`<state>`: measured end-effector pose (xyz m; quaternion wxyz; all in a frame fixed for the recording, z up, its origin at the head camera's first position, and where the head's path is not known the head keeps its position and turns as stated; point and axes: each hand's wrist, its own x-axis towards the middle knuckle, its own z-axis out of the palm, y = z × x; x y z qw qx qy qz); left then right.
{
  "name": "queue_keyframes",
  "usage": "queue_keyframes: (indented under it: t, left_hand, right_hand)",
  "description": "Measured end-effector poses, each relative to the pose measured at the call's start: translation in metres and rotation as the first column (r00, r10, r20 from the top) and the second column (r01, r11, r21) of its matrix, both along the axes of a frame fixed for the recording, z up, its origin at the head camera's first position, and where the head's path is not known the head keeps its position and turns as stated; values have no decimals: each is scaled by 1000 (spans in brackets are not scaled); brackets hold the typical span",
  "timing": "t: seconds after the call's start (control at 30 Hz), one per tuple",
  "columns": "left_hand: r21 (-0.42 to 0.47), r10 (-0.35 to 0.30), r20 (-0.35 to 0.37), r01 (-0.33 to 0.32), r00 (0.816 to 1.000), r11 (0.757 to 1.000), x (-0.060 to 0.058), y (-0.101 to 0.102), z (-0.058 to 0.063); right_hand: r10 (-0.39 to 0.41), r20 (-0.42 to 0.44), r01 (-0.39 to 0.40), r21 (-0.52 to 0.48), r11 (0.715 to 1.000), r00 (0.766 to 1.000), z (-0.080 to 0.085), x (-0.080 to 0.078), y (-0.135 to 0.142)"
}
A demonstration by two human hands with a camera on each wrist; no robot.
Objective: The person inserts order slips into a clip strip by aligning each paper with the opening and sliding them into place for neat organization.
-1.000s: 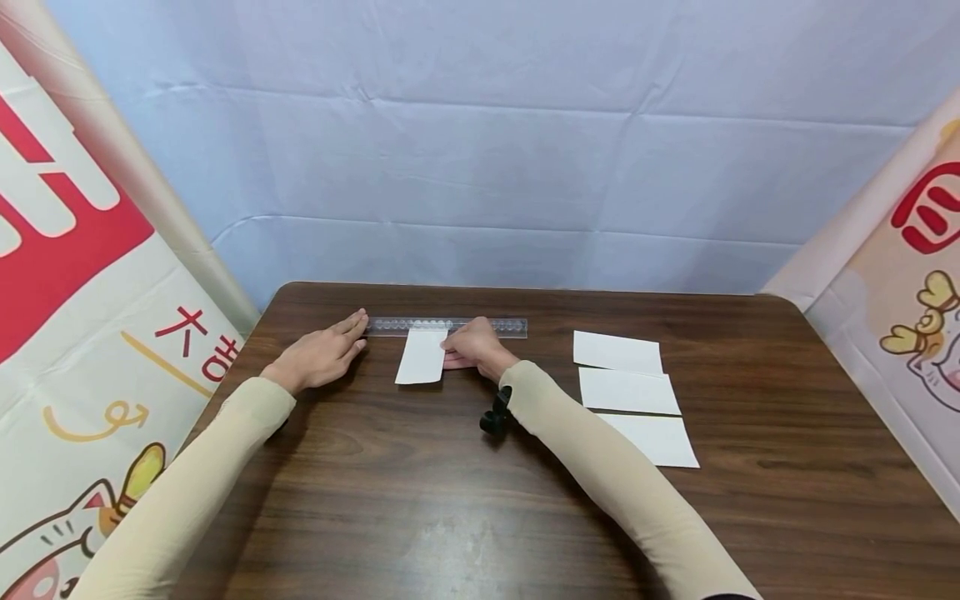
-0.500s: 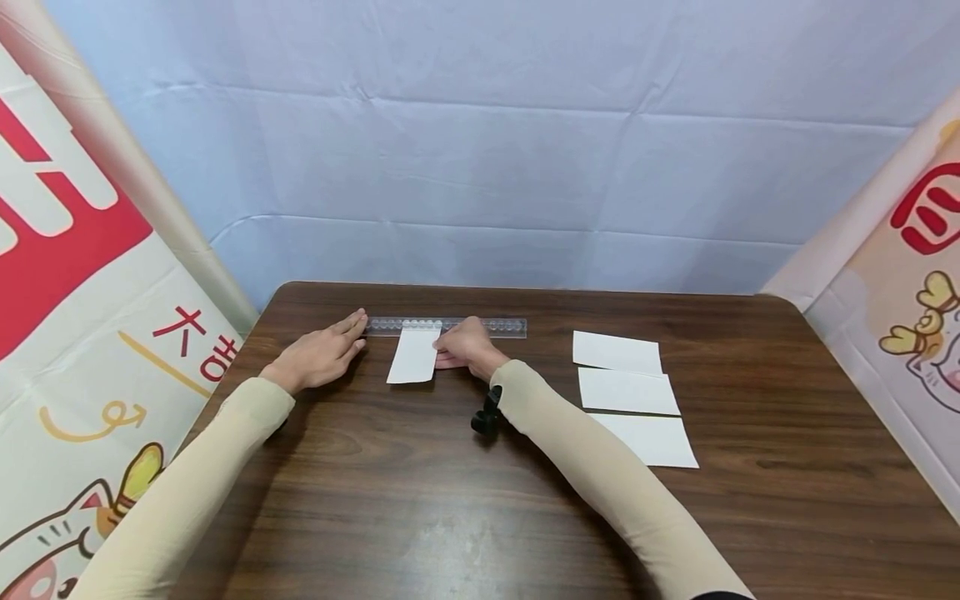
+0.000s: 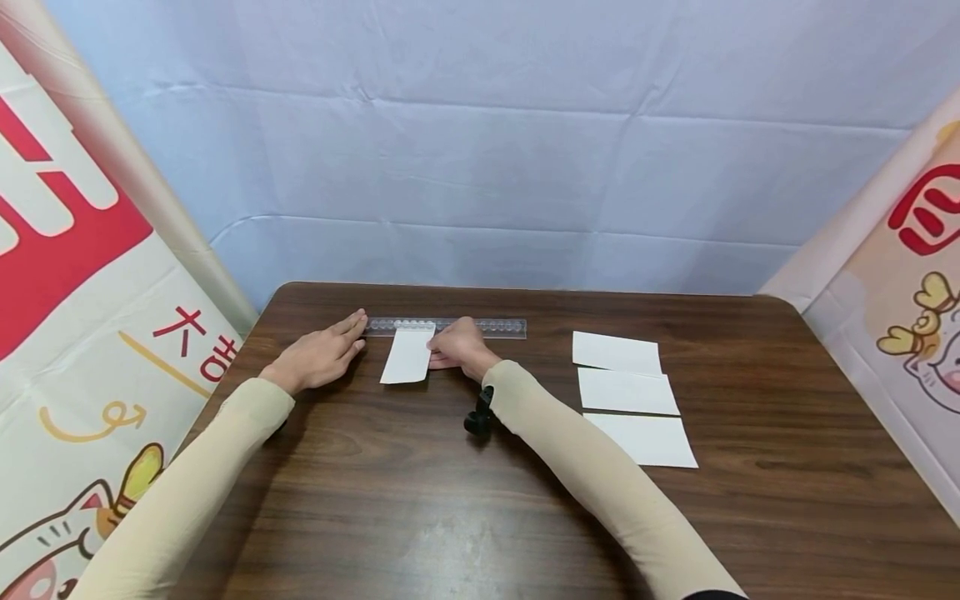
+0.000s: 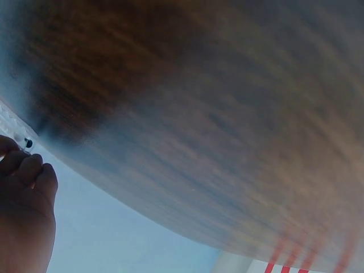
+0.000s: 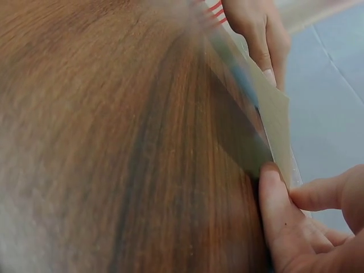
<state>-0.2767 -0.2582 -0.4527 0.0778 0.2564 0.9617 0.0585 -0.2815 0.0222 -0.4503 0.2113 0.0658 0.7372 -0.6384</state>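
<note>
My left hand (image 3: 318, 354) lies with its fingers fairly straight, the fingertips touching the left end of a clear plastic strip (image 3: 495, 327) with a row of rounded shapes along it. In the left wrist view, the fingertips of the left hand (image 4: 25, 199) are beside that strip (image 4: 10, 125). My right hand (image 3: 459, 343) pinches the right edge of a white card (image 3: 407, 357), whose far edge meets the strip. In the right wrist view, thumb and finger of the right hand (image 5: 313, 227) grip the card (image 5: 273, 119), which is tilted up from the table.
Three white cards (image 3: 628, 390) lie in a column on the right side of the brown wooden table (image 3: 450, 500). A pale blue cloth (image 3: 480, 167) hangs behind the table. Printed banners (image 3: 60, 400) stand at both sides.
My right hand has slid the white card a little to the left along the strip. The left hand and the strip have stayed in place.
</note>
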Motion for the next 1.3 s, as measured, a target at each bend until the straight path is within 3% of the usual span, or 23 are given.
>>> queue_keyframes:
  t: [1.3]
  left_hand:
    - [-19, -31, -18, 30, 999, 999, -3, -1, -1]
  right_hand:
    - [-3, -32, 2, -20, 1000, 999, -1, -1, -21]
